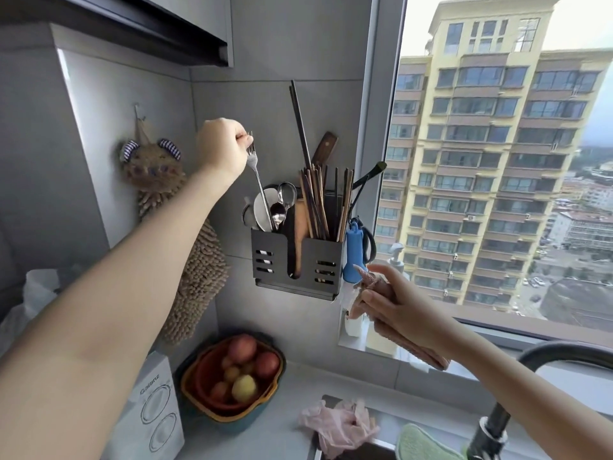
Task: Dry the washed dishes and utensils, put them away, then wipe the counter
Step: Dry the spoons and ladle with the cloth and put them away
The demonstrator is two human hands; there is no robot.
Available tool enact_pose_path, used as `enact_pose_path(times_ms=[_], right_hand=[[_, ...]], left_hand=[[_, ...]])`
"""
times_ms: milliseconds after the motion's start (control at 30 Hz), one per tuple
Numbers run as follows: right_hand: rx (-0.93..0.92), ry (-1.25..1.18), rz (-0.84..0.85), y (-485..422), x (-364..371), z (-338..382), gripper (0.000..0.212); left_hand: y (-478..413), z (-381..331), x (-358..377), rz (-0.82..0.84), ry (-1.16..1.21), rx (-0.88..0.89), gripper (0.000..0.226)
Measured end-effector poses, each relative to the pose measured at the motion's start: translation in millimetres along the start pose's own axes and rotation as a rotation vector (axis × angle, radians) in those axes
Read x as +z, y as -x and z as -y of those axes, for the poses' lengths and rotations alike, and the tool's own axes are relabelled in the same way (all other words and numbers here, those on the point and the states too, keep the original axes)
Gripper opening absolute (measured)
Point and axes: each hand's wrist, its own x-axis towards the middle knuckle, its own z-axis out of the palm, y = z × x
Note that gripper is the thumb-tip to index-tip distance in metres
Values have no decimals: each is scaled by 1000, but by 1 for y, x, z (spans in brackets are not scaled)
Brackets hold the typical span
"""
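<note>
Faucet (491, 429), grey counter (282, 423), tiled wall (282, 61)

Small brand word on white box (156, 403), too blurred to read

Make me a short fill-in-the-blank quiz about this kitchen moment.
The left hand pinches a silver metal ____ by its tines, handle down in the dark wall-mounted utensil holder.
The right hand grips a pink ____.
The brown wooden chopsticks stand in the holder's ____ compartment.
The orange round bowl holds ____.
Missing: fork; cloth; right; fruit.
</note>
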Motion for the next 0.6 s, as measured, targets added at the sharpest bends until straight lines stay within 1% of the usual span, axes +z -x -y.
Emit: enact_pose_path(times_ms=[67, 133, 233, 300, 400, 500, 600], right_hand=[[5, 15, -3, -2, 0, -2, 35], [-3, 38, -2, -1, 1, -3, 37], [4, -22, -19, 4, 3, -6, 33], [13, -70, -23, 9, 4, -7, 29], [12, -102, -22, 21, 2, -8, 30], [27, -79, -29, 36, -6, -11, 33], [6, -48, -63, 55, -18, -16, 40]], left_hand=[[6, 4, 11, 84, 14, -55, 22], [14, 6, 19, 128, 40, -94, 21], [14, 8, 26, 160, 80, -155, 19], [13, 9, 30, 215, 88, -218, 16], [17, 4, 36, 288, 122, -312, 11], [24, -6, 41, 389, 45, -350, 20], [36, -16, 41, 439, -136, -346, 31]])
